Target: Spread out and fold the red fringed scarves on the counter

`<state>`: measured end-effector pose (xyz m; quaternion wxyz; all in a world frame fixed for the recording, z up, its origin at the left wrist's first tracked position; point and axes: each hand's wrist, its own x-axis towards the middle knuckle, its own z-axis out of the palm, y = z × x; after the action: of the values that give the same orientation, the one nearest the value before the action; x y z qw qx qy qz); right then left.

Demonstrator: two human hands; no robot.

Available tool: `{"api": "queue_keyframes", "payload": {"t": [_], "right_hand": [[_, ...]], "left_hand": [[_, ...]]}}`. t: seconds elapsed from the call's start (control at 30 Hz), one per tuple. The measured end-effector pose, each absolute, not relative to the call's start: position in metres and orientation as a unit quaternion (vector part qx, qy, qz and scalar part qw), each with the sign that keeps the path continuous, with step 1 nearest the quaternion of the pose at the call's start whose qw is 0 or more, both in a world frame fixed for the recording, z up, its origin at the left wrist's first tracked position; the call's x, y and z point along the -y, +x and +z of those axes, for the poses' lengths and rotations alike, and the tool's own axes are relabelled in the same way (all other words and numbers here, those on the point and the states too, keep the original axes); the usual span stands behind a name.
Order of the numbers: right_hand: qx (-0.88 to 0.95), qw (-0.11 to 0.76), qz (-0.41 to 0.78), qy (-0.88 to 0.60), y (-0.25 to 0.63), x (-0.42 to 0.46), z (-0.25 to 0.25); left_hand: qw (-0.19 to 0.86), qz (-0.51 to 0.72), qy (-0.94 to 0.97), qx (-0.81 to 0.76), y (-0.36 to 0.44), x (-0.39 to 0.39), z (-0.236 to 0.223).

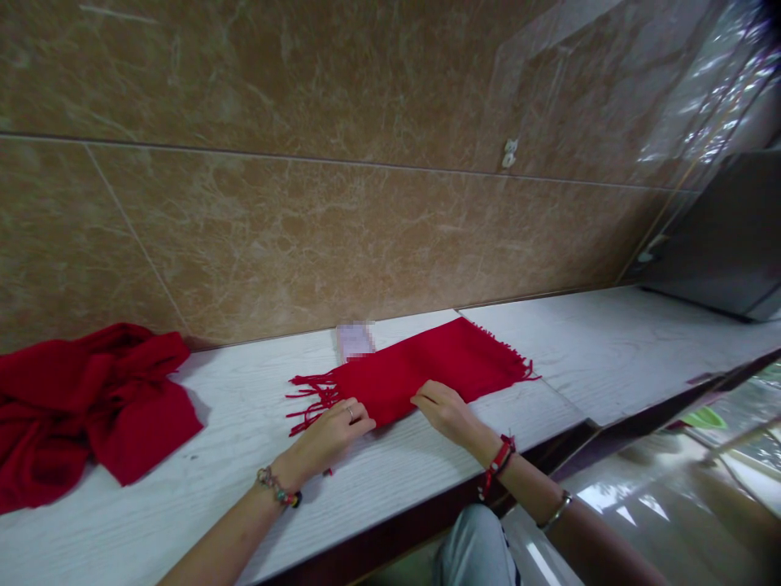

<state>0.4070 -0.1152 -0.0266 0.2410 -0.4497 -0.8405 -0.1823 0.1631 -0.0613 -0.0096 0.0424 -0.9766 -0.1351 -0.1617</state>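
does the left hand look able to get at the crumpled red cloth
Probably yes: white countertop and, at most, some low fringe seem to lie between the left hand and the crumpled cloth.

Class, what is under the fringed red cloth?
The white tabletop shows around the fringed cloth; whatever lies directly beneath is covered. A blurred item sits at its far edge; whether it reaches underneath cannot be seen.

Brown marbled wall (329,236), white counter (610,350)
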Motion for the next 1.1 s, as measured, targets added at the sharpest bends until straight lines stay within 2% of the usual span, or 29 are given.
{"api": "queue_keyframes", "payload": {"t": [0.13,0.33,0.43,0.67,0.8,0.93,1.1], "right_hand": [[0.863,0.204,-0.136,-0.442,0.408,0.117,-0.028],[0.875,0.225,-0.084,-0.42,0.409,0.117,-0.029],[0.881,0.228,-0.1,-0.402,0.407,0.116,-0.03],[0.869,0.234,-0.148,-0.41,0.402,0.114,-0.028],[0.859,0.243,-0.15,-0.425,0.399,0.115,-0.026],[0.877,0.21,-0.133,-0.41,0.396,0.114,-0.027],[0.885,0.198,-0.167,-0.388,0.395,0.111,-0.03]], "left_hand": [[-0.041,-0.106,-0.986,0.124,0.162,0.064,-0.004],[-0.126,-0.12,-0.975,0.136,0.159,0.067,-0.001],[-0.1,-0.135,-0.976,0.141,0.161,0.067,-0.004],[0.041,-0.111,-0.978,0.173,0.171,0.063,-0.016],[0.056,-0.137,-0.972,0.182,0.173,0.065,-0.014],[0.061,-0.136,-0.968,0.201,0.175,0.066,-0.016],[0.114,-0.13,-0.966,0.192,0.177,0.063,-0.024]]}}
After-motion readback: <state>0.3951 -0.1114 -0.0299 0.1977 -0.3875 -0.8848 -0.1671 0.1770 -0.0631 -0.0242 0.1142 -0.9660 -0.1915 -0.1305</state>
